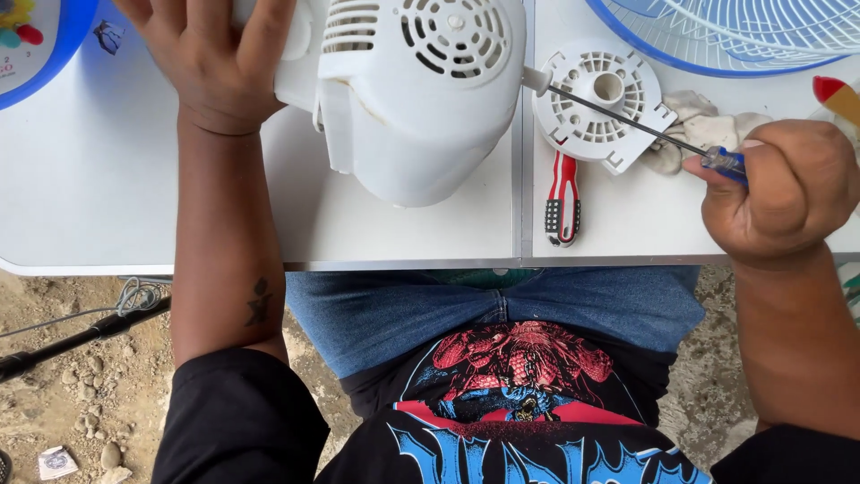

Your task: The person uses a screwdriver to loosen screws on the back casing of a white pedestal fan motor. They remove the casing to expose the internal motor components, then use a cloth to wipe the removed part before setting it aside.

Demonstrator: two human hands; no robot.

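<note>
One white fan motor housing (421, 90) lies on the white desk (107, 206), at its far middle. The left hand (210, 54) rests flat on the housing's left end, fingers spread and pressing rather than clenched. The right hand (788, 193), at the near right, is clenched around the blue handle of one long screwdriver (627, 115), whose shaft runs left to the housing's right side. One white round vented plate (602, 108) lies beneath the shaft. One red-handled tool (563, 199) lies near the desk's near edge. One crumpled cloth (708, 130) and one blue-rimmed fan guard (717, 36) lie far right.
</note>
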